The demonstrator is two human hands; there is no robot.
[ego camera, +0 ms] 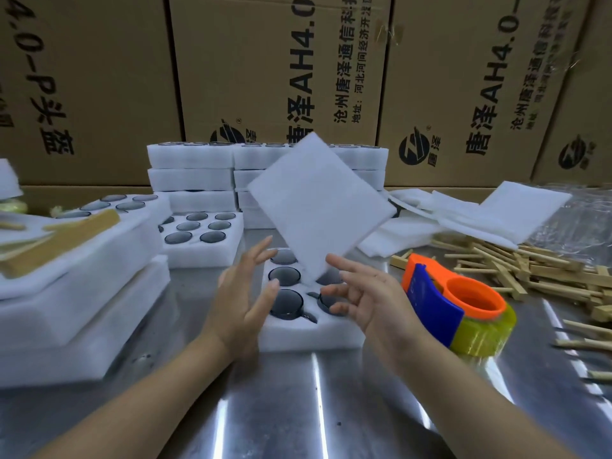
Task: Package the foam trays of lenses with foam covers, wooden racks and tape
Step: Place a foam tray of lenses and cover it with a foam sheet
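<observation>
Background cartons (281, 77) with "唐泽AH4.0" print; left hand (243, 293) and right hand (361, 293), grips released, beside tilted foam cover (318, 207).

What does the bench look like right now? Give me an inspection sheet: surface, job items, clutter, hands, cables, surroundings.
Surface: shiny metal table, streaked with reflections.
Job's things: foam tray of lenses uncovered at the centre; foam cover tilted above it, no grip on it shows; tape dispenser to the right of the tray; wooden racks piled further right; stacked trays behind.
Clutter: loose foam sheets heaped at the right rear.
Grippers: left hand and right hand both open, either side of the cover's lower corner.
Cables: nothing seen.
Surroundings: printed cardboard boxes along the back.
</observation>
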